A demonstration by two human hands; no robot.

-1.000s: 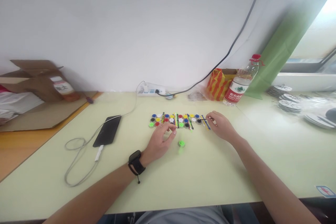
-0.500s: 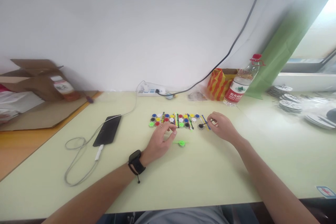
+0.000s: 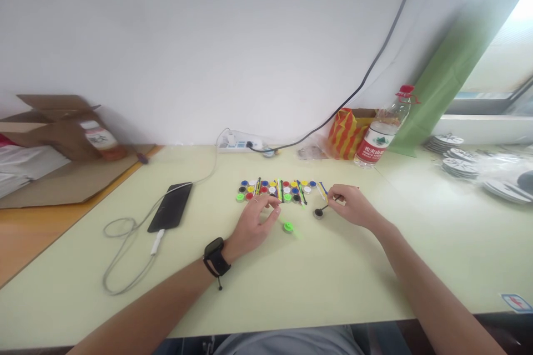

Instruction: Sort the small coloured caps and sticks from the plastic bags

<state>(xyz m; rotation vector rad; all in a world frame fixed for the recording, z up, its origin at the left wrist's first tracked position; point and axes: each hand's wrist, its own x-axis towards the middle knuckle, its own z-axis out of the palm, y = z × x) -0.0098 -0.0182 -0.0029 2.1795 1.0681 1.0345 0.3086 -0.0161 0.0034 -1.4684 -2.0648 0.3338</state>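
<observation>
My right hand (image 3: 348,204) pinches a thin black stick (image 3: 326,207), whose near end meets a small round black-topped disc (image 3: 318,213) on the table. My left hand (image 3: 255,221) rests on the table with bent fingers, a gap between thumb and forefinger, and nothing visible in it. Just right of its thumb lies a bright green disc (image 3: 288,227) with a thin, blurred green bar across it. Beyond the hands are rows of small coloured discs (image 3: 286,184). Bundles of coloured sticks (image 3: 302,192) lie among them; others lie beside my right fingertips, and my left fingers cover part of the rows.
A black phone (image 3: 170,208) with a white cable lies at left, near a cardboard box (image 3: 62,177). A power strip (image 3: 237,144), a striped bag (image 3: 345,133) and a water bottle (image 3: 381,133) stand along the wall. Stacked discs (image 3: 460,166) are at far right.
My right hand has moved slightly down toward me, and the black disc with its stick has shifted the same way. The green bar has turned from level to slanting. My left hand stays put.
</observation>
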